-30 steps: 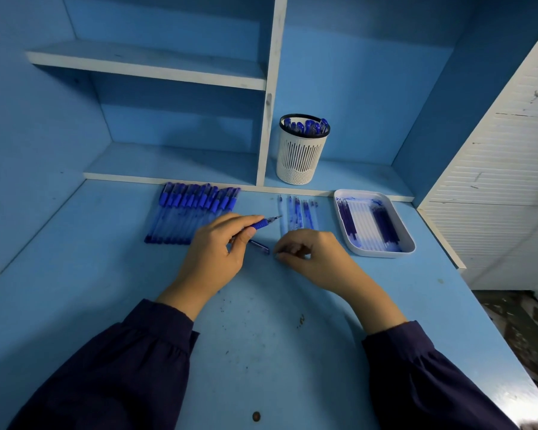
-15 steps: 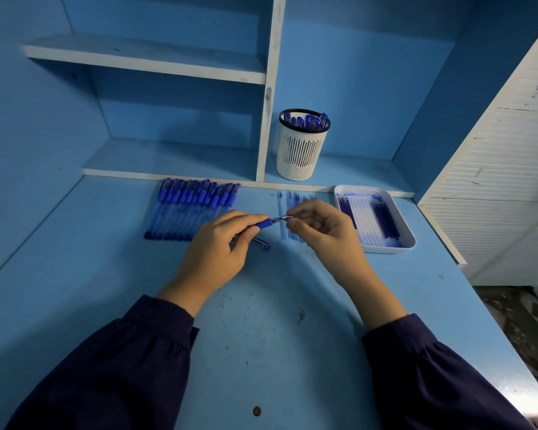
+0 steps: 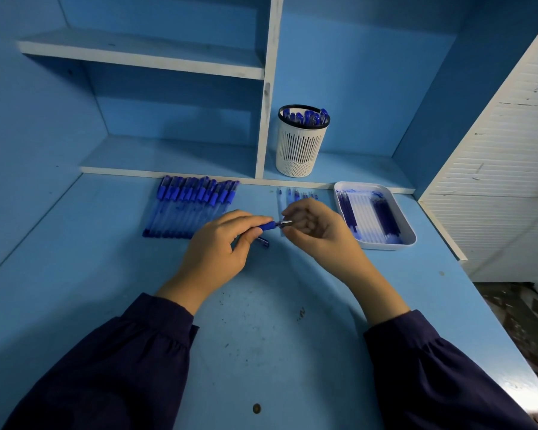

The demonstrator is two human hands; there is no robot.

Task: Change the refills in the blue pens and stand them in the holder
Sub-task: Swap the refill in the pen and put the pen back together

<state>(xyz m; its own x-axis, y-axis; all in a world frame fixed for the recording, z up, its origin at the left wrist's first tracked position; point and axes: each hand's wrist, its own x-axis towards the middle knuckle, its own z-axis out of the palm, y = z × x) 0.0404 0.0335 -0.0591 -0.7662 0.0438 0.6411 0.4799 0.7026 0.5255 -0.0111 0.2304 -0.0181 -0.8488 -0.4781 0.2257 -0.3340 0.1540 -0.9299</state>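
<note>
My left hand (image 3: 221, 246) grips a blue pen (image 3: 269, 225) by its barrel, tip pointing right. My right hand (image 3: 317, 231) pinches the pen's metal tip end between thumb and fingers. The pen's far end sticks out below my left hand. A row of several capped blue pens (image 3: 190, 206) lies to the left on the desk. Several refills (image 3: 295, 195) lie on the desk behind my right hand, partly hidden. The white slotted holder (image 3: 300, 150) stands on the low shelf with several blue pens in it.
A white tray (image 3: 407, 237) of refills sits at the right, close to my right hand. White shelf edges and a vertical divider (image 3: 269, 88) rise behind the desk. A white slatted panel (image 3: 503, 166) stands at the far right. The blue desk (image 3: 261, 336) has small specks.
My right hand has lifted off the desk and come up to the pen's tip, now pinching it. My left hand has kept the pen almost still.
</note>
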